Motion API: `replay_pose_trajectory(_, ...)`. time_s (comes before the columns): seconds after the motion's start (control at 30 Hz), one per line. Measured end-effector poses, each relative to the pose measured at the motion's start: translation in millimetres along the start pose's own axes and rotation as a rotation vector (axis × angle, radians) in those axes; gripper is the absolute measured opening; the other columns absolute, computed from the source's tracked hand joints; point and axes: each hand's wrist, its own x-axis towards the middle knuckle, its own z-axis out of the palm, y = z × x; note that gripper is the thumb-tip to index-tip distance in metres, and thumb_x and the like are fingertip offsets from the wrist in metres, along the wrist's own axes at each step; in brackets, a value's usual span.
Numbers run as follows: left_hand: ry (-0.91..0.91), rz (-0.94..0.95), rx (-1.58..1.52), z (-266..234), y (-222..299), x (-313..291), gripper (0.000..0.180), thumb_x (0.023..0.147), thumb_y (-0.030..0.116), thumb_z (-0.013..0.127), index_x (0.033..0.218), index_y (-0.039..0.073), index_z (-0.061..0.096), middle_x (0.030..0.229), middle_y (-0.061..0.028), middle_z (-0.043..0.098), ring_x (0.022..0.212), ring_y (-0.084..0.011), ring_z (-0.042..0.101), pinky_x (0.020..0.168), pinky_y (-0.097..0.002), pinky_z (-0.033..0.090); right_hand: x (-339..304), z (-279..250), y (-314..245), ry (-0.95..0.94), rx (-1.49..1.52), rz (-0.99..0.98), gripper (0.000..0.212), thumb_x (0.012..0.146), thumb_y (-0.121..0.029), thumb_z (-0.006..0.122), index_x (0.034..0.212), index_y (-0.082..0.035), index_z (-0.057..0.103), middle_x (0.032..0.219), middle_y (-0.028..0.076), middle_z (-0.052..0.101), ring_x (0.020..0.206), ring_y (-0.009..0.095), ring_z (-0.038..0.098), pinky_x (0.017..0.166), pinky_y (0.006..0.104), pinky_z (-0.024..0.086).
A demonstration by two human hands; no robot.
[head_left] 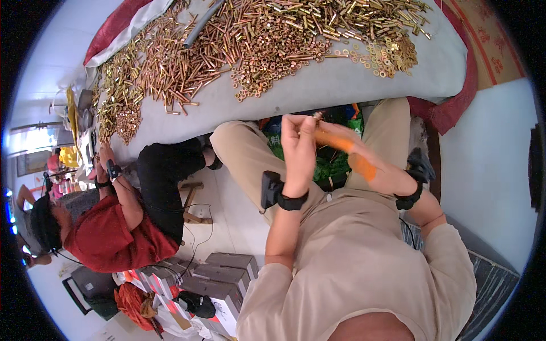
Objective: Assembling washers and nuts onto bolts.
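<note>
Beige shirt cloth (352, 267) fills the near side; beyond it the left hand (298, 145) seems to pinch a small metallic piece (318, 115) between thumb and curled fingers, while the right hand (354, 149) meets it there, its own hold too blurred to tell. Steady wrists and light fingertip pressure would suit so small a piece, best kept above the green bag (335, 169) below to catch slips, with nuts (256, 79), washers (392, 57) and rods (193, 68) heaped on the far grey-covered table (216, 104).
</note>
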Motion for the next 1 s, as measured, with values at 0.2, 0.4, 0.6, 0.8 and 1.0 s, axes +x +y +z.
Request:
replay_pose_trajectory(0.2, -0.190, -0.278, -0.345, -7.7, 12.1, -4.5, 0.016, 0.091, 0.017, 0.049, 0.079, 0.011, 0.040, 0.058, 0.0056, 0.032, 0.045, -0.0020, 0.024, 0.038, -0.0173, 0.020, 24.0, -4.0, 8.6, 0.391, -0.550, -0.122, 0.027, 0.077, -0.009, 0.060, 0.102, -0.001, 0.052, 0.102, 0.015, 0.050, 0.095, 0.034, 0.048, 0.081, 0.0369, 0.039)
replay_pose_trajectory(0.4, -0.360, -0.194, 0.035, -7.4, 2.5, -4.5, 0.015, 0.091, 0.020, 0.050, 0.084, 0.009, 0.043, 0.064, 0.0056, 0.038, 0.050, -0.0014, 0.030, 0.043, -0.0170, 0.025, 17.4, -7.6, 34.4, 0.220, -0.193, 0.242, 0.015, 0.087, -0.015, 0.049, 0.079, -0.003, 0.050, 0.064, 0.009, 0.052, 0.056, 0.027, 0.050, 0.053, 0.0319, 0.041)
replay_pose_trajectory(0.6, -0.370, 0.100, 0.360, -16.9, -9.6, 8.4, 0.016, 0.089, 0.019, 0.051, 0.089, 0.003, 0.048, 0.074, -0.0037, 0.044, 0.066, -0.0146, 0.044, 0.058, -0.0257, 0.037, 21.9, -11.2, 37.5, 0.137, 0.213, 0.629, 0.034, 0.093, -0.026, 0.038, 0.067, -0.006, 0.047, 0.056, 0.000, 0.049, 0.051, 0.008, 0.046, 0.046, 0.0218, 0.034)
replay_pose_trajectory(0.8, -0.030, 0.361, 0.748, -68.5, 15.2, 80.2, 0.016, 0.085, 0.015, 0.053, 0.091, 0.000, 0.054, 0.083, -0.0184, 0.054, 0.077, -0.0312, 0.053, 0.068, -0.0365, 0.043, 10.6, -15.3, 64.7, 0.216, 0.024, 0.594, 0.033, 0.093, -0.023, 0.039, 0.069, -0.002, 0.051, 0.060, 0.001, 0.050, 0.054, 0.008, 0.048, 0.050, 0.0227, 0.038)
replay_pose_trajectory(1.0, 0.261, 0.334, 1.243, -123.6, 19.8, 173.4, 0.016, 0.079, 0.008, 0.053, 0.094, 0.004, 0.054, 0.087, -0.0176, 0.055, 0.074, -0.0336, 0.058, 0.060, -0.0412, 0.046, 6.0, -20.0, 64.7, 0.258, -0.011, 0.592, 0.037, 0.094, -0.028, 0.040, 0.071, -0.001, 0.054, 0.061, 0.003, 0.053, 0.054, 0.010, 0.050, 0.053, 0.0244, 0.040)
